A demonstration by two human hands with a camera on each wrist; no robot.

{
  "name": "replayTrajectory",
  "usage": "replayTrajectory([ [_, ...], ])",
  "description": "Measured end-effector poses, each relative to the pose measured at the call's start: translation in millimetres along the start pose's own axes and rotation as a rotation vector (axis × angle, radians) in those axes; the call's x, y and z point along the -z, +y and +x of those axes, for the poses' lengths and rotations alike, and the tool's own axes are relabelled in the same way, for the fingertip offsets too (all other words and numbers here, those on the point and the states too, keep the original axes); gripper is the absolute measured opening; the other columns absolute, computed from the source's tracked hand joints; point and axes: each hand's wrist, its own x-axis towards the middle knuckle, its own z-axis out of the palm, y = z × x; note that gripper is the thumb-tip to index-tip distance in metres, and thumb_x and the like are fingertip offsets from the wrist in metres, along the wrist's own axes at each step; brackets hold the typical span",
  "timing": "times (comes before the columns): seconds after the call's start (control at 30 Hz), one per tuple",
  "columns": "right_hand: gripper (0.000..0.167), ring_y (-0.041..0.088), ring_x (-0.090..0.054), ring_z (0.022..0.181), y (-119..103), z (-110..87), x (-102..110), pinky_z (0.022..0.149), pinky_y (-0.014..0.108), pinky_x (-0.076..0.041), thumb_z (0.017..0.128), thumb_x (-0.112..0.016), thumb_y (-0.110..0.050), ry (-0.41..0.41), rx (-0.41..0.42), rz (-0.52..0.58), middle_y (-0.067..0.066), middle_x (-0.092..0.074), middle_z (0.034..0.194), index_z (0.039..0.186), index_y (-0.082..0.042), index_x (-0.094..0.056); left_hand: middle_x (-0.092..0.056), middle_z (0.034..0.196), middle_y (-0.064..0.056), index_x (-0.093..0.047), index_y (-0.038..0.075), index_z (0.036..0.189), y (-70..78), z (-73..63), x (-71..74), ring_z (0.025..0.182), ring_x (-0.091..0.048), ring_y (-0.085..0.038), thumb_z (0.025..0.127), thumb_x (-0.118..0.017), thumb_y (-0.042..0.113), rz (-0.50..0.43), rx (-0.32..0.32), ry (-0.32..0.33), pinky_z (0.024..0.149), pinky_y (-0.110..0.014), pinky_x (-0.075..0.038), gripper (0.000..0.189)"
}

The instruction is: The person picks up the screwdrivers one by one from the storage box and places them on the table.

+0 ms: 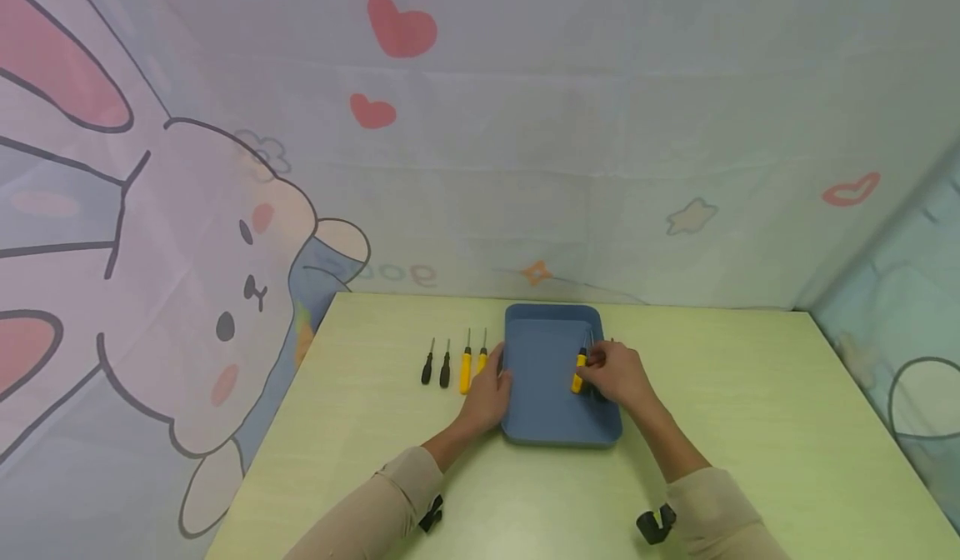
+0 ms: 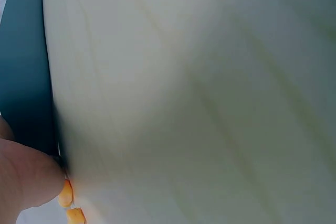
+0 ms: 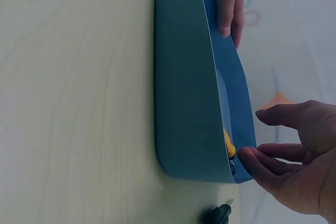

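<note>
My left hand [image 1: 487, 397] grips the left wall of a blue tray [image 1: 547, 435], its thumb over the rim. A yellow-handled screwdriver [image 1: 580, 372] lies in the tray's right side. Beside it is my right hand [image 1: 611, 368]; the right wrist view shows this right hand [image 3: 299, 153] with thumb and fingers apart, fingertips right at the tray rim. Left of the tray two yellow-handled screwdrivers [image 1: 466, 370] and two black-handled screwdrivers [image 1: 445, 372] lie in a row, the nearest partly covered by my left hand.
In the right wrist view, a dark-handled tool [image 3: 218, 213] lies on the table outside the tray. The pale table [image 1: 750, 393] ends at a printed cloth backdrop [image 1: 600, 168] with a rabbit and hearts.
</note>
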Motion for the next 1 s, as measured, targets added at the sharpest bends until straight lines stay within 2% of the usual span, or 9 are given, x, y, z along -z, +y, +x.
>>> replayTrajectory([
  [0.23,0.042,0.033,-0.07,0.094,-0.9,6.2,-6.2,0.083,0.047,-0.061,0.088,-0.08,-0.013,0.008,-0.028,-0.025,0.019,-0.074,0.102,0.118,0.014,-0.069,-0.04,0.164,-0.025,-0.03,-0.003,0.164,-1.7,1.5,-2.1,0.145,-0.048,-0.041,0.113,-0.043,0.011,0.002,-0.004,-0.003,0.118,-0.052,-0.043,0.054],
  [0.3,0.039,0.031,-0.068,0.089,-1.6,9.1,-7.5,0.079,0.045,-0.06,0.086,-0.079,-0.013,0.009,-0.04,-0.032,0.017,-0.072,0.097,0.113,0.014,-0.069,-0.041,0.164,-0.025,-0.03,-0.002,0.164,-2.2,1.8,-2.5,0.145,-0.048,-0.041,0.113,-0.043,0.011,0.006,-0.003,-0.004,0.117,-0.052,-0.043,0.054],
  [0.4,0.027,0.026,-0.062,0.076,-4.4,13.5,-9.9,0.066,0.038,-0.055,0.085,-0.078,-0.012,0.014,-0.047,-0.052,0.012,-0.067,0.085,0.099,0.009,-0.068,-0.041,0.163,-0.025,-0.03,-0.003,0.164,-2.8,1.8,-2.5,0.145,-0.048,-0.041,0.113,-0.043,0.01,0.003,-0.004,0.001,0.117,-0.053,-0.043,0.054],
  [0.5,0.019,0.022,-0.053,0.064,-8.4,17.1,-12.5,0.056,0.032,-0.045,0.084,-0.076,-0.01,0.026,-0.026,-0.082,0.007,-0.055,0.072,0.08,0.001,-0.061,-0.041,0.164,-0.025,-0.03,-0.003,0.164,-3.4,1.2,-1.9,0.145,-0.048,-0.041,0.113,-0.043,0.01,0.001,-0.001,0.008,0.117,-0.052,-0.043,0.054],
  [0.57,0.025,0.021,-0.049,0.059,-12.1,18.4,-13.7,0.052,0.03,-0.04,0.083,-0.074,-0.007,0.039,-0.005,-0.105,0.005,-0.05,0.067,0.071,-0.005,-0.053,-0.041,0.163,-0.026,-0.031,-0.004,0.163,-3.4,0.9,-1.5,0.145,-0.048,-0.042,0.113,-0.043,0.01,-0.008,-0.009,0.012,0.117,-0.052,-0.043,0.054],
  [0.63,0.027,0.021,-0.048,0.058,-15.3,18.8,-14.7,0.051,0.03,-0.04,0.083,-0.072,-0.004,0.048,0.022,-0.142,0.005,-0.048,0.065,0.068,-0.007,-0.049,-0.04,0.164,-0.026,-0.03,-0.003,0.164,-3.7,1.0,-1.6,0.146,-0.047,-0.041,0.113,-0.043,0.01,-0.015,-0.012,0.011,0.118,-0.052,-0.043,0.054],
  [1.0,0.033,0.018,-0.042,0.049,-19.6,19.6,-24.8,0.045,0.029,-0.035,0.077,-0.062,0.003,0.081,0.083,-0.222,0.0,-0.043,0.054,0.057,-0.013,-0.042,-0.041,0.163,-0.027,-0.03,-0.005,0.163,-1.2,-0.6,-1.6,0.146,-0.048,-0.041,0.113,-0.043,0.009,-0.004,-0.014,0.014,0.118,-0.051,-0.043,0.053],
])
